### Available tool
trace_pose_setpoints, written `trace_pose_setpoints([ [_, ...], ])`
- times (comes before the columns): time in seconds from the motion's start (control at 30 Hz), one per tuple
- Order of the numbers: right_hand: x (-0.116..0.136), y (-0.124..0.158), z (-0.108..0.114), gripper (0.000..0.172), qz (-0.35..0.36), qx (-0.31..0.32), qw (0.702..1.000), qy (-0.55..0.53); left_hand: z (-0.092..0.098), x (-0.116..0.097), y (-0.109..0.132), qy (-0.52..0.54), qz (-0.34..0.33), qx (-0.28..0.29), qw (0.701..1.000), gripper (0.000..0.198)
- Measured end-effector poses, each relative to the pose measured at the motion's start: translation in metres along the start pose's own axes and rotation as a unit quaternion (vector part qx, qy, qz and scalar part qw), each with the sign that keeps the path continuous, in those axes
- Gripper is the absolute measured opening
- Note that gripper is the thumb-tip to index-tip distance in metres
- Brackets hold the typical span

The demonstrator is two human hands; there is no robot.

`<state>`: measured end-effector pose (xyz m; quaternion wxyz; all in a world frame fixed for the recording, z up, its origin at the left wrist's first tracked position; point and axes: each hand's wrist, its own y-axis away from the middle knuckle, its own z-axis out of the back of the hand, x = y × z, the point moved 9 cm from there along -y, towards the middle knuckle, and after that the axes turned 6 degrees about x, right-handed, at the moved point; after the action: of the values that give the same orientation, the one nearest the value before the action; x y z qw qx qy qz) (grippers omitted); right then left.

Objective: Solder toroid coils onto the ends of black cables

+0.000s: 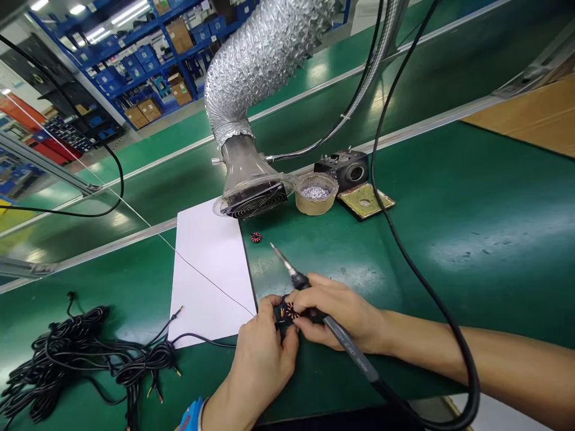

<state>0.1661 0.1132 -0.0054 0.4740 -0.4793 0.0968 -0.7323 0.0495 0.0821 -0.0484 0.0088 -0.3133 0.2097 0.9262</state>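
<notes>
And here a small copper-wound ring point(293, 310) is pinched at the fingertips of the right hand point(335, 308), with the soldering iron point(353, 349) gripped in that same hand, its tip pointed away beyond the fingers. By the left hand point(265, 350), a dark part point(281, 315) just beside the ring is grasped between thumb and fingers; whether the two pieces are joined cannot be told. The step in hand is judged to be one of positioning, since the ring is not touched by the tip. For the next move, a steady hold seems to be called for, with the hot end kept clear of the fingers. Now to the containers: beyond the right hand, a round tub point(313, 206) is filled with silvery, crinkled material, and just right of it a yellow pad is held in a shallow tray point(389, 203). Beyond the left hand, a second ring point(256, 237) is left lying on the surface point(431, 239).
</notes>
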Motion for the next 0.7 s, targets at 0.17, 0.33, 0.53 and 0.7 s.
trace_pose_setpoints([
  [0.17, 0.001, 0.002, 0.010, 0.026, 0.014, -0.057, 0.998, 0.009, 0.001, 0.001, -0.001, 0.026, -0.010, -0.004, 1.000, 0.028],
  [0.33, 0.011, -0.003, 0.020, 0.030, 0.024, -0.059, 0.997, 0.038, 0.011, -0.002, 0.005, 0.138, -0.031, 0.002, 0.990, 0.024],
  [0.53, -0.003, -0.024, 0.017, 0.048, -0.109, 0.001, 0.987, -0.119, 0.044, -0.023, 0.010, 0.269, -0.091, 0.009, 0.959, 0.018],
  [0.7, -0.009, -0.039, 0.000, 0.034, -0.180, 0.018, 0.934, -0.308, 0.070, -0.025, 0.007, 0.208, -0.124, -0.041, 0.969, 0.019],
])
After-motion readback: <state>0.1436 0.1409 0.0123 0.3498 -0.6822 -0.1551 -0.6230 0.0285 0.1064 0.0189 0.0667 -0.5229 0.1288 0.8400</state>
